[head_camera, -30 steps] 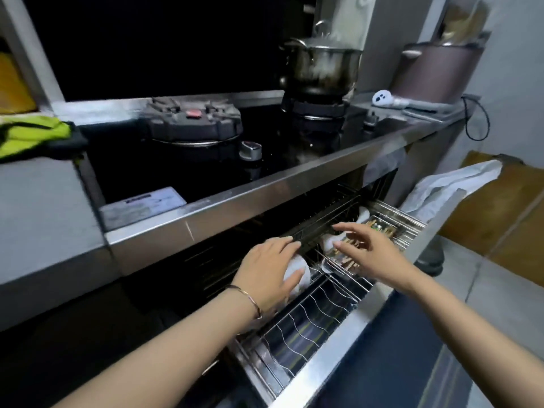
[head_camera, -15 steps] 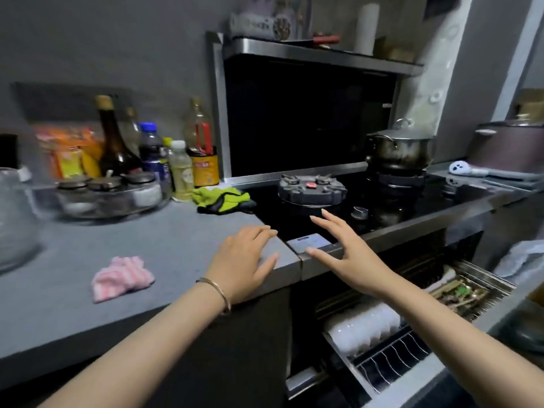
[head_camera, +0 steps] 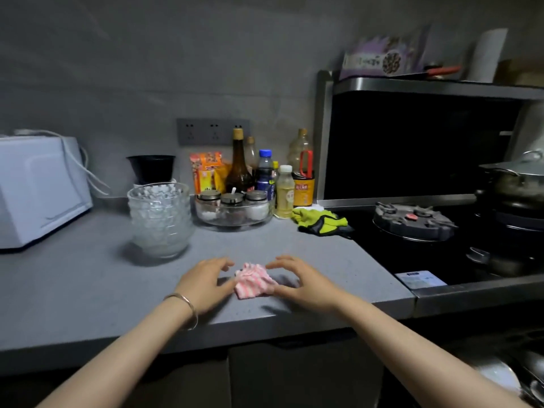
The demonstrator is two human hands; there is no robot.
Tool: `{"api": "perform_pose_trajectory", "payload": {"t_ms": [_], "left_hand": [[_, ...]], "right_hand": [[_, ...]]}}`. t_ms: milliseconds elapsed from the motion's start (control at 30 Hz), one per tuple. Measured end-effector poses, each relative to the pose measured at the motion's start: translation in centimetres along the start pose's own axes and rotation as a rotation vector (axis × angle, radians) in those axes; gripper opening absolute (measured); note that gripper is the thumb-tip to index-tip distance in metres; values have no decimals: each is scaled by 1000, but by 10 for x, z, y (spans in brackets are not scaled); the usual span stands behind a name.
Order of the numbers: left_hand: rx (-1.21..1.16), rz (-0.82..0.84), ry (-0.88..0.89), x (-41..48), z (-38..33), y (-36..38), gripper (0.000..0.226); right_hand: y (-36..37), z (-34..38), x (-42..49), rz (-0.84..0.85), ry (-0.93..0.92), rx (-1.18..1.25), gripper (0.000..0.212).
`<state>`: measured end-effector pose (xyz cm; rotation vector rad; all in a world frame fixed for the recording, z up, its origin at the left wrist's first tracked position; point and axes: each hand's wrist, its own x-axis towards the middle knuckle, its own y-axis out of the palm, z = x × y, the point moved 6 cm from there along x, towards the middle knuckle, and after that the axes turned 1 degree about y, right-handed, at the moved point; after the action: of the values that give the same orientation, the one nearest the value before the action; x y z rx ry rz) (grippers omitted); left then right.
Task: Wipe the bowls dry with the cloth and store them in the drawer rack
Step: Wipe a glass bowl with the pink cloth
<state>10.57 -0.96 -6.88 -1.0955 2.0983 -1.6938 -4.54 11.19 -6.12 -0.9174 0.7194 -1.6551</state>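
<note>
- A grey worktop [head_camera: 88, 290] is running along a grey wall, meeting a black hob [head_camera: 412, 260].
- The pink cloth [head_camera: 254, 280] is lying crumpled near its front edge, stretching roughly left-right.
- The left hand [head_camera: 206, 282] and right hand [head_camera: 300, 285] are flanking it, fingers relaxed, gripping nothing.

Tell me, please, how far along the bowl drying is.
Done: no stored bowls can be made out in this view. In hand: the left hand and right hand flank the cloth on the counter, not yet gripping it. Left: a stack of bowls stands behind, to be wiped and stored.
</note>
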Motion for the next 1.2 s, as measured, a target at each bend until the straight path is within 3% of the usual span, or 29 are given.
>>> {"api": "perform_pose_trajectory", "payload": {"t_ms": [67, 167, 333, 433, 533, 667, 733, 833, 933, 1100, 1200], "left_hand": [[-38, 7, 28, -2, 3, 0, 36], [-82, 7, 74, -3, 3, 3, 32], [-153, 14, 184, -6, -8, 1, 42], [-204, -30, 213, -7, -15, -2, 38], [-581, -220, 69, -4, -15, -22, 9], [-914, -248, -85, -9, -29, -46, 10], [-916, -257, -53, -16, -35, -61, 13], [-888, -295, -17, -25, -29, -82, 16], [-771, -315, -24, -32, -9, -97, 17], [-656, -303, -44, -29, 25, -119, 18], [-470, -391, -119, -17, 59, -136, 34]], "right_hand": [[11, 6, 12, 35, -33, -36, 34], [19, 4, 25, 30, -61, -129, 35], [18, -4, 37, -2, -106, -108, 21], [6, 1, 40, -29, -66, 183, 19], [-9, 14, 40, -19, -12, 413, 28], [-16, 37, 32, 139, 66, 776, 42], [-10, 51, 30, 277, 100, 920, 46], [6, 75, 28, 467, 156, 1104, 35], [19, 95, 29, 529, 245, 1205, 25], [40, 126, 45, 646, 313, 1413, 33], [44, 139, 61, 624, 325, 1527, 31]]}}
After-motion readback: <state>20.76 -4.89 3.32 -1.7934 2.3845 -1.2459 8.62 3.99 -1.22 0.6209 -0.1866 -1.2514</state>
